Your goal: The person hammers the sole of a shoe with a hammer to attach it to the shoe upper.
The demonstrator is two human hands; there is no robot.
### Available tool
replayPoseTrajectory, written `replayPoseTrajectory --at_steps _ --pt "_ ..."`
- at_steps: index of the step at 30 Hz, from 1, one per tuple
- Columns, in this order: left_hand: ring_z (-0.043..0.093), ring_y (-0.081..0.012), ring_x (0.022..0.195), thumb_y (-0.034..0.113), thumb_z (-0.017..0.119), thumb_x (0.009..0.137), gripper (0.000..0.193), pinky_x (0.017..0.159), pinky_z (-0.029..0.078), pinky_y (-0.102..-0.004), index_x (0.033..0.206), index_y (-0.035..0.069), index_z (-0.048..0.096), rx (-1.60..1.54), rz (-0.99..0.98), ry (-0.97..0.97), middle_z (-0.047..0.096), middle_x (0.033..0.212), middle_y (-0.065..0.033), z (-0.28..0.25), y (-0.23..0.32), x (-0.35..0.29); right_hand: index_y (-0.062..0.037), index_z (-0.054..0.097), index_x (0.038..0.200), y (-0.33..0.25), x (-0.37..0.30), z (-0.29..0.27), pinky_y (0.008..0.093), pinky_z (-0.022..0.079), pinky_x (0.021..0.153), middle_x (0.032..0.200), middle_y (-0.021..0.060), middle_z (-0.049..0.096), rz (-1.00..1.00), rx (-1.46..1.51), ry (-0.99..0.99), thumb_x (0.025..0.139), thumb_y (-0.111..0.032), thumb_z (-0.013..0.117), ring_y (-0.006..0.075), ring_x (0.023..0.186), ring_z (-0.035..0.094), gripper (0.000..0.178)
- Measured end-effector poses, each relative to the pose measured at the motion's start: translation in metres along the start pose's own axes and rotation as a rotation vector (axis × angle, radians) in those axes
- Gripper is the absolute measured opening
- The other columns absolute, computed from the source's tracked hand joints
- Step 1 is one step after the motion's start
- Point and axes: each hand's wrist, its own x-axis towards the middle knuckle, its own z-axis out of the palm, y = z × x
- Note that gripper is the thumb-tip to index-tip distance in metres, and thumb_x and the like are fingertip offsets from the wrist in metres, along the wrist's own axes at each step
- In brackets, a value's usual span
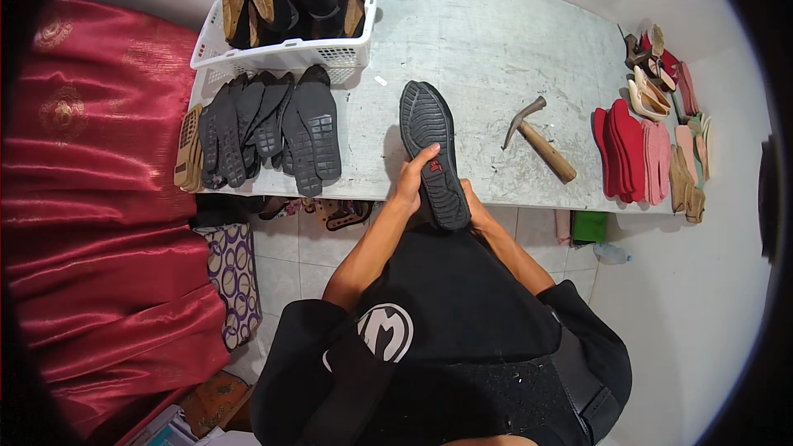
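Note:
A black shoe (428,120) is held over the table's near edge, its ridged sole facing up and its toe end pointing away from me. A small red mark shows near the sole's middle. My left hand (410,179) is closed around the shoe's left side, thumb pressed on the sole and the other fingers hidden underneath. At the right edge near the heel, my right hand (471,196) grips the shoe too, mostly hidden behind it. To the right lies a claw hammer (541,144) with a wooden handle, apart from both hands.
Dark grey soles (318,128) and tan ones (189,149) lie along the left of the worn white table (471,33). Behind them stands a white basket (289,56) full of dark shoes. Red soles (624,153), pink soles (657,161) and cream shoes (648,95) are at the right.

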Motion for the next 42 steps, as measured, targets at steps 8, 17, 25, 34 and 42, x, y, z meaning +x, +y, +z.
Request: replayPoseTrajectory --at_steps 8,17,25,34,42 --pt "0.063 -0.0162 0.063 0.030 0.062 0.085 0.028 0.060 0.054 -0.0295 0.095 0.003 0.061 -0.121 0.010 -0.043 0.064 0.078 -0.0070 0.000 0.011 -0.001 0.0023 0.058 0.115 -0.002 0.000 0.004 0.0296 0.053 0.076 0.101 0.0111 0.066 0.032 0.180 0.033 0.099 -0.038 0.027 0.0160 0.085 0.064 0.053" --pt "0.065 -0.0162 0.075 0.037 0.059 0.090 0.038 0.066 0.055 -0.0287 0.105 0.002 0.061 -0.204 0.088 -0.139 0.065 0.086 -0.0065 0.006 0.021 -0.007 0.0024 0.039 0.135 -0.031 -0.010 0.023 0.0308 0.049 0.090 0.121 0.0128 0.057 -0.042 0.138 -0.011 0.101 -0.040 0.036 0.0181 0.103 0.060 0.055" --pt "0.063 -0.0160 0.076 0.068 0.034 0.091 0.072 0.067 0.055 -0.0300 0.111 0.002 0.058 -0.274 0.171 -0.170 0.064 0.092 -0.0083 0.009 0.023 -0.010 0.0017 0.017 0.145 -0.044 -0.015 0.031 0.0328 0.032 0.106 0.138 0.0149 0.037 -0.118 0.054 -0.076 0.099 -0.032 0.048 0.0205 0.126 0.038 0.065" --pt "0.063 -0.0165 0.078 0.071 0.023 0.091 0.079 0.068 0.055 -0.0308 0.113 0.003 0.057 -0.238 0.169 -0.130 0.063 0.093 -0.0086 0.010 0.017 -0.009 0.0010 0.013 0.146 -0.040 -0.021 0.026 0.0334 0.030 0.107 0.139 0.0148 0.035 -0.072 0.028 -0.082 0.097 -0.028 0.050 0.0213 0.127 0.036 0.068" --pt "0.063 -0.0165 0.078 0.067 0.026 0.093 0.074 0.069 0.055 -0.0316 0.114 0.004 0.057 -0.216 0.125 -0.121 0.064 0.094 -0.0086 0.018 0.015 -0.006 0.0011 0.014 0.146 -0.036 -0.022 0.020 0.0345 0.028 0.108 0.139 0.0162 0.035 -0.112 0.017 -0.047 0.094 -0.026 0.052 0.0225 0.128 0.035 0.070"
